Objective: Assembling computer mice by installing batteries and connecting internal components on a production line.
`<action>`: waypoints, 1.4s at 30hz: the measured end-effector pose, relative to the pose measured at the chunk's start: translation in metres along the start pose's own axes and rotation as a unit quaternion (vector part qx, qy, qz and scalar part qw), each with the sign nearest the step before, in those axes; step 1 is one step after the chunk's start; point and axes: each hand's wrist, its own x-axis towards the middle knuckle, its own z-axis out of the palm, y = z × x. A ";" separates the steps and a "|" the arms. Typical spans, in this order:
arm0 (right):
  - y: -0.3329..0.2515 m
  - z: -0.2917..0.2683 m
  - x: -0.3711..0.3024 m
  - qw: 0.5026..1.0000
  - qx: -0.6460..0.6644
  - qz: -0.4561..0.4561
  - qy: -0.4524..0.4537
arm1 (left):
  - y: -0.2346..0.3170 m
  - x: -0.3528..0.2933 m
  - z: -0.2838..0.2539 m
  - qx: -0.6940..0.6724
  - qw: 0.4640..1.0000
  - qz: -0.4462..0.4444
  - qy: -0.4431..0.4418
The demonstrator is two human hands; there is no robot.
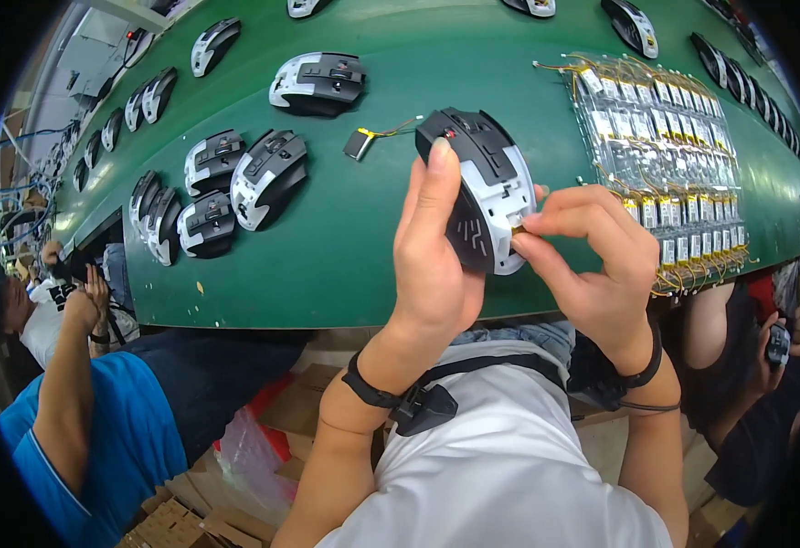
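A black and white computer mouse (491, 187) stands tilted in my left hand (432, 247), whose thumb presses along its dark side while the other fingers are behind it. Thumb and forefinger of my right hand (592, 242) pinch together at the white rear part of the mouse, by an opening in the shell. A tiny yellowish bit shows between those fingertips; most of it is hidden, so its kind is unclear. Just left of the mouse, a small battery (358, 144) with yellow tape and thin wires lies on the green table (345, 247).
Clear plastic trays (642, 169) with rows of wired batteries lie to the right. Several similar mice (269, 180) stand at the left, another mouse (317, 84) farther back, and a line of mice (752, 91) at the far right. Co-workers sit on both sides, one in a blue shirt (135, 411).
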 end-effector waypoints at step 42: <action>-0.003 0.017 -0.030 0.996 0.041 0.074 0.017 | 0.002 0.007 0.003 -0.034 0.999 -0.019 0.017</action>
